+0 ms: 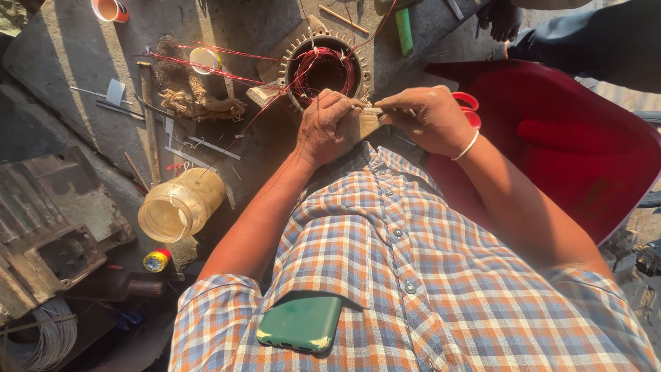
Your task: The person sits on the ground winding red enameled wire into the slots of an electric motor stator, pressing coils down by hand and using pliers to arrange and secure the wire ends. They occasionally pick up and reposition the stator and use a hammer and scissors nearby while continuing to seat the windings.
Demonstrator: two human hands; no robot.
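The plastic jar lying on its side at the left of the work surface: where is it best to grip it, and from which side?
Probably around the middle of the plastic jar, from above. It lies on its side, its open mouth facing the lower left, so its rounded body is exposed on top. The left hand is nearer than the right hand; both are busy with a thin strip.

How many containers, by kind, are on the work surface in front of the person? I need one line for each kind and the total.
Clear plastic jar lying on its side: 1
Orange cup at the top edge: 1
Small white cup by the red wires: 1
Total: 3

The hands, left and right, touch none of them; together they hold a thin pale strip.
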